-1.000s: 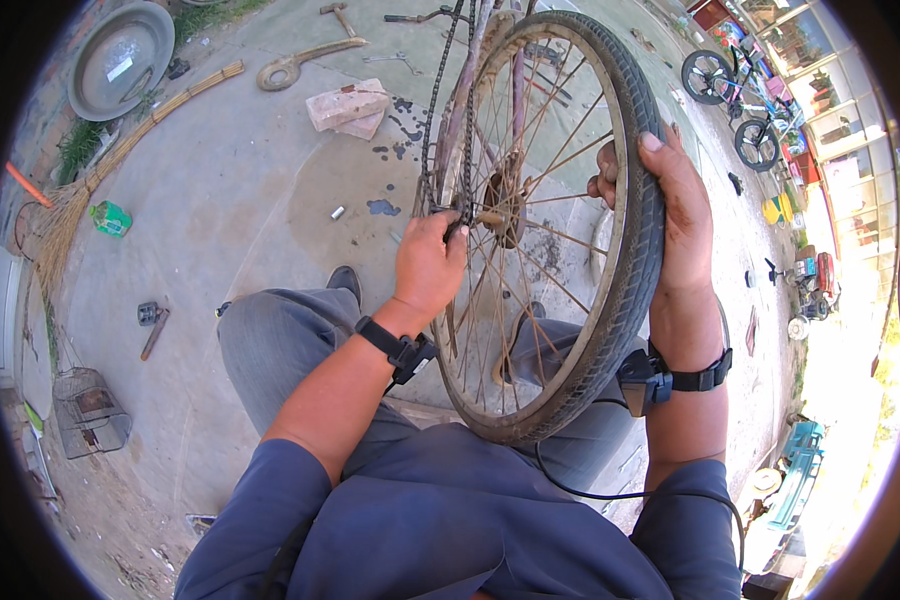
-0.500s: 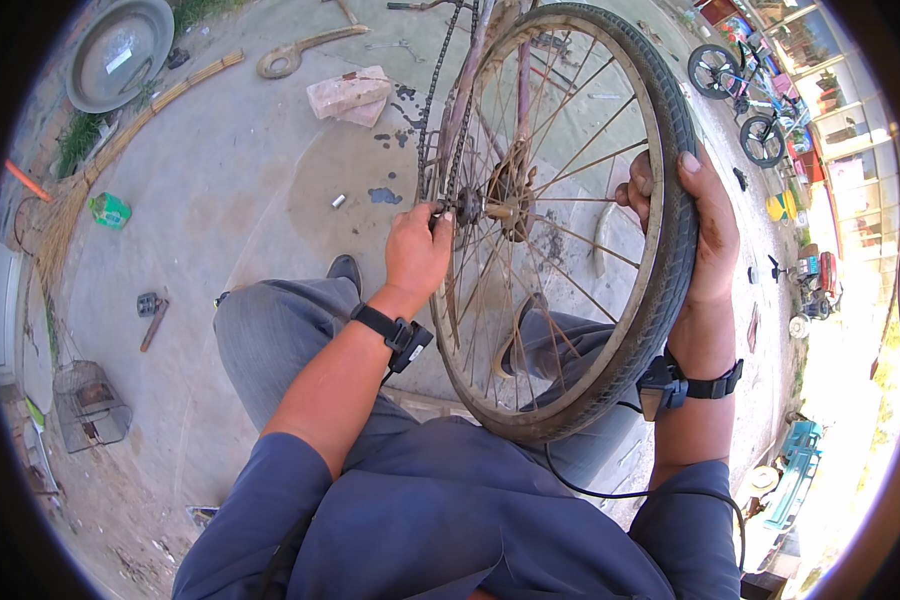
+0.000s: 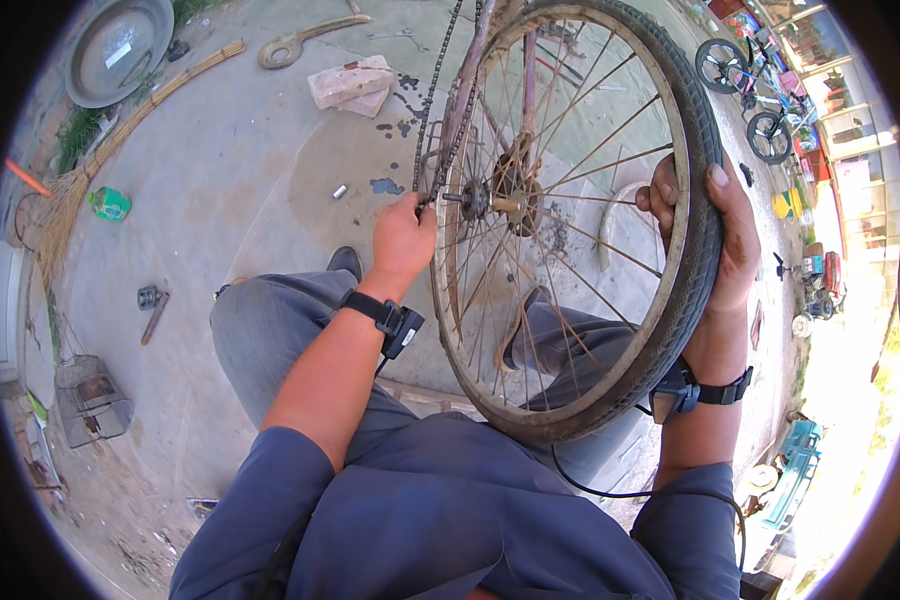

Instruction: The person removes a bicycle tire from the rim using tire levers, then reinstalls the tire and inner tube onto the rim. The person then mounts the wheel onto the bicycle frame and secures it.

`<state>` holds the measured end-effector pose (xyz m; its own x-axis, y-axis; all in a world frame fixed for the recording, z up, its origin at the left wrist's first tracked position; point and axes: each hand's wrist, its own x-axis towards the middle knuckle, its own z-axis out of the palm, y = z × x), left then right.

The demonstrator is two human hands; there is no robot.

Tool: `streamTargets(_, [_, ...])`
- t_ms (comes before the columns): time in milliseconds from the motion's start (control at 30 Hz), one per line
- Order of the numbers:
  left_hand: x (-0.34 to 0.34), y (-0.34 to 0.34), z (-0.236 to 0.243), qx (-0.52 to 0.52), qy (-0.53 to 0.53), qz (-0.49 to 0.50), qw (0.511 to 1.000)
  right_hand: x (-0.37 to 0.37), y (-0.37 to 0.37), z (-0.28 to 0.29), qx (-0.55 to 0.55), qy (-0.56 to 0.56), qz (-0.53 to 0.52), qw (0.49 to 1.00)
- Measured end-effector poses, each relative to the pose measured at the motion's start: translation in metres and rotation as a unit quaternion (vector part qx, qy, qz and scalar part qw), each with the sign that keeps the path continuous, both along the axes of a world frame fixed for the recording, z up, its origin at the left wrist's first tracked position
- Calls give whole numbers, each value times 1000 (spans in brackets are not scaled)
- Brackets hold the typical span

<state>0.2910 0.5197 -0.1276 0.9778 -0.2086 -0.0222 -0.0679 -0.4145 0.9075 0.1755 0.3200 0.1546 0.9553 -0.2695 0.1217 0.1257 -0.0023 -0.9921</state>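
A spoked bicycle wheel with a dark tyre and rusty spokes stands tilted before me, between my knees. My right hand is wrapped round its right side, thumb on the tyre and fingers reaching inside the rim. My left hand is closed on the bicycle chain, just left of the bare axle end and the small sprocket. The chain runs up from these fingers in two strands beside the rusty frame tubes. What the left fingertips pinch exactly is partly hidden.
On the concrete lie a pinkish brick block, a spanner-like tool, a small metal cylinder and a hammer-like tool. To the left are a broom, a metal basin and a wire basket. Another bicycle stands far right.
My left hand has moved a little left with the chain, away from the sprocket, and the axle end now shows. The wheel and my right hand have shifted slightly right.
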Motion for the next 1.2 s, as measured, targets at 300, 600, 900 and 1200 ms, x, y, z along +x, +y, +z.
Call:
streamTargets(300, [1,-13,-23,120,-76,-34,989,0,4,-1,7,-5,1,1000])
streamTargets(600, [3,-18,-32,145,-73,-29,986,1,8,-2,8,-7,-16,1000])
streamTargets(900, [8,-19,-43,117,-57,-22,991,2,4,-6,-9,-17,-5,1000])
streamTargets(1200, [7,-20,-45,103,-37,-26,994,0,4,-8,-12,-11,-24,1000])
